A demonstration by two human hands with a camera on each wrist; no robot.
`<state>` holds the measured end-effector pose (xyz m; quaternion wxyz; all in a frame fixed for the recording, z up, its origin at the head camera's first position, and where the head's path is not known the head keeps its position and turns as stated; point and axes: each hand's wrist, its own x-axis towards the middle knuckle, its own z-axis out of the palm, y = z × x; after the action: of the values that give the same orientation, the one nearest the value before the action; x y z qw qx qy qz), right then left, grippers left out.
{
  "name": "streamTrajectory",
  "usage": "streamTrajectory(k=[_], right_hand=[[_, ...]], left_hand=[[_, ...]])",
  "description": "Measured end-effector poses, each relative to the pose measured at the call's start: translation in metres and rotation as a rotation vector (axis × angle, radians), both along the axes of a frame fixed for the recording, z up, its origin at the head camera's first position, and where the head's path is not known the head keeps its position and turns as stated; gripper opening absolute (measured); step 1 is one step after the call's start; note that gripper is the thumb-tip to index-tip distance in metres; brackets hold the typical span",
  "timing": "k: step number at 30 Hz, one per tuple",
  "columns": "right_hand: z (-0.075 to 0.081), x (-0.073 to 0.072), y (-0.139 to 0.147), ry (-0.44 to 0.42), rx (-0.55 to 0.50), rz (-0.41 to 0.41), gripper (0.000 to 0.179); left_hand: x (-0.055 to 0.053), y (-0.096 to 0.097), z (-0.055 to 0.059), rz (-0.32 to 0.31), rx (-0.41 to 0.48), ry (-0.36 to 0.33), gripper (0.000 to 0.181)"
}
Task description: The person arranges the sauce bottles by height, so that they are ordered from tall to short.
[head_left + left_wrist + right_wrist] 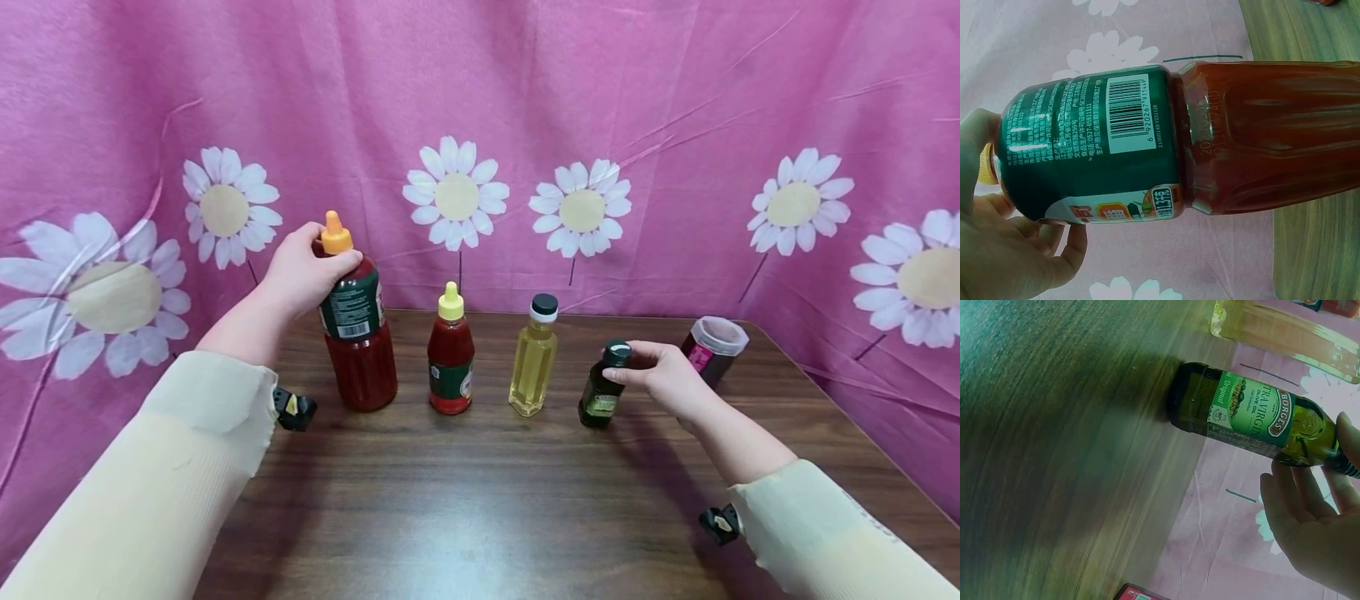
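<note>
My left hand (303,271) grips the neck of a large red sauce bottle (363,371) with an orange nozzle cap, upright at the left. Its green label with a barcode (1127,114) faces me in the left wrist view. At the right, my right hand (663,377) pinches a small dark olive oil bottle (600,392) just under its green cap, between thumb and fingers. That bottle leans slightly; its green label (1250,409) shows in the right wrist view. Between the hands stand a smaller red sauce bottle (452,350) with a yellow nozzle and a clear bottle of yellow oil (534,367).
Behind my right hand stands a dark jar (712,346) with a whitish lid and pink label, partly hidden by the hand. A brown wooden table (465,500) carries everything. A pink cloth (495,83) with white daisies hangs along its back and sides.
</note>
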<state>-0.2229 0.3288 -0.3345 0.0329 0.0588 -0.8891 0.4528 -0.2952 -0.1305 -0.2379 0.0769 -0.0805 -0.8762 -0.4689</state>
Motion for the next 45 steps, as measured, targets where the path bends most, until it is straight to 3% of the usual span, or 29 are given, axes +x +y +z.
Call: streamTrajectory(k=[7,12,16,20,25,30,37,42,45], right_hand=[[0.001,0.0,0.005,-0.039,-0.017,0.054,0.059],[0.026,0.005,0.021,0.008,0.051,0.07,0.073],[0.051,0.006,0.047,0.101,0.103,-0.041,0.071],[0.059,0.003,0.082,0.184,0.067,-0.192,0.068],[0.045,-0.002,0.117,0.129,0.126,-0.299,0.088],[0.018,-0.01,0.135,0.051,0.177,-0.296,0.102],[-0.013,-0.026,0.136,0.081,0.201,-0.35,0.099],[-0.022,-0.03,0.13,0.063,0.179,-0.425,0.105],[-0.025,-0.032,0.13,0.079,0.174,-0.434,0.095]], left_hand=[[0.0,0.0,0.001,0.0,-0.009,-0.007,0.055],[0.001,0.001,0.001,0.0,0.0,-0.017,0.056],[0.001,0.001,0.001,0.002,0.0,-0.017,0.056],[0.002,0.001,0.001,0.006,-0.019,0.012,0.054],[0.003,0.002,0.002,0.011,-0.029,0.026,0.05],[0.004,0.002,0.003,0.008,-0.024,0.022,0.05],[0.003,0.001,0.002,0.013,-0.027,0.024,0.051],[0.002,0.001,0.002,0.014,-0.026,0.023,0.052],[0.002,0.001,0.002,0.014,-0.027,0.027,0.051]])
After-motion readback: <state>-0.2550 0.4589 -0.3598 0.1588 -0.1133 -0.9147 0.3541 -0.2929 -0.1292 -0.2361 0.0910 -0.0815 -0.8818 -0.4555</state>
